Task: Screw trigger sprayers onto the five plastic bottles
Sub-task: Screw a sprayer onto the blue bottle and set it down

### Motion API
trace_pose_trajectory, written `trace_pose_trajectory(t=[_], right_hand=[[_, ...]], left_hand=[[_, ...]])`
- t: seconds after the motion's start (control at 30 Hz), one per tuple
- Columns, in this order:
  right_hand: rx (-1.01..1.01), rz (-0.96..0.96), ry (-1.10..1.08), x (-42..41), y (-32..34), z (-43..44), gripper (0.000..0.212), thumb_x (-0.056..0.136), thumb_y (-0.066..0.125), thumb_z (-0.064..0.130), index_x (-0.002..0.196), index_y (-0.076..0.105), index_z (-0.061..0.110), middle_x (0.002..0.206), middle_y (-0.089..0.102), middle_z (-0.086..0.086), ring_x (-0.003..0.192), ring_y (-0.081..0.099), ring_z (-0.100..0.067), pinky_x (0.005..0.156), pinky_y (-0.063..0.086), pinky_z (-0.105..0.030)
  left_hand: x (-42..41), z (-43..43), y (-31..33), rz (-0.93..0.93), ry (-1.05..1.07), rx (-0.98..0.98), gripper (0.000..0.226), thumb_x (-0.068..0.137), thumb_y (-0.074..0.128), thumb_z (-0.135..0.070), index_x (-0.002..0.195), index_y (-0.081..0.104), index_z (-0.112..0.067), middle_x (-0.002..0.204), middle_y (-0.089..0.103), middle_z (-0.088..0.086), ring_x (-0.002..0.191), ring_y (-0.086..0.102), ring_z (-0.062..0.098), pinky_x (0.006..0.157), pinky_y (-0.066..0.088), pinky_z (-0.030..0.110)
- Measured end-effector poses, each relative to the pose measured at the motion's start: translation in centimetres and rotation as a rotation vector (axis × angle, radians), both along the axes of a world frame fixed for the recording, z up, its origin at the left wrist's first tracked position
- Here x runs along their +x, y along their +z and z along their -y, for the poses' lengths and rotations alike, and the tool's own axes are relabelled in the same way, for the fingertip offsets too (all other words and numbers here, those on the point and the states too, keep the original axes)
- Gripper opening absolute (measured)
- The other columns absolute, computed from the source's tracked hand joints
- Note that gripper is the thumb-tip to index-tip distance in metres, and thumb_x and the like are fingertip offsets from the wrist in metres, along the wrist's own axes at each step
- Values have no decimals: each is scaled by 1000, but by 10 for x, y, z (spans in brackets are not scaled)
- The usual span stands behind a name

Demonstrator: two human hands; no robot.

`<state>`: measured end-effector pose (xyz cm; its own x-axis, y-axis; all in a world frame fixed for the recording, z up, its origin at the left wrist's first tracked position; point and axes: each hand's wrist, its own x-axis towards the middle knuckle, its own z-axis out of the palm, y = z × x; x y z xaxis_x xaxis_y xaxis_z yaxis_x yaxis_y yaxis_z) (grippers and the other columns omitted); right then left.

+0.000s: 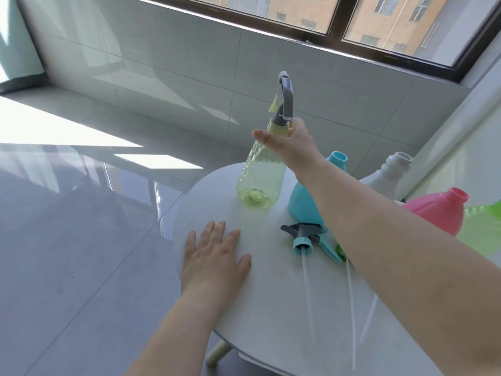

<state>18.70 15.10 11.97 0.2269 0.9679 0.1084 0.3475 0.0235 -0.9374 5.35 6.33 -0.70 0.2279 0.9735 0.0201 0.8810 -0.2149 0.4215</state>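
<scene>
Yellow-green bottle (259, 172) with its sprayer (284, 99) on sits tilted at the far side of the table (222, 207), my right hand (292, 142) gripping its collar, left hand (214, 256) flat and relaxed nearer me. Letting go while it leans could topple it into the teal bottle (301, 204).

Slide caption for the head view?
Right hand holds the yellow bottle, sprayer fitted; left hand flat on the table near a loose teal sprayer.

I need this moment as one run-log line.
right hand: holds yellow bottle neck, sprayer fitted | left hand: flat on table | blue bottle, white bottle, pink bottle: uncapped
</scene>
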Motion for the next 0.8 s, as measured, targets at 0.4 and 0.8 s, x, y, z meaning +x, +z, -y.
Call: trace_pose_trajectory(t=[0.4,0.8], right_hand=[[234,177,-238,21,-22,104,9,83,57,29,84,51,23,88,54,11,79,48,-3,64,35,-3],[-488,806,-223,26,-83,102,57,79,52,49,112,34,7,116,55,-11,106,53,-31,67,34,-30]], left_hand=[[-3,0,-1,30,-45,8,49,89,32,-45,135,24,-31,153,11,-6,140,0,10,112,-9,34],[-5,5,3,69,-68,45,46,89,35,-43,132,31,-29,151,17,-6,139,5,10,112,-5,32]])
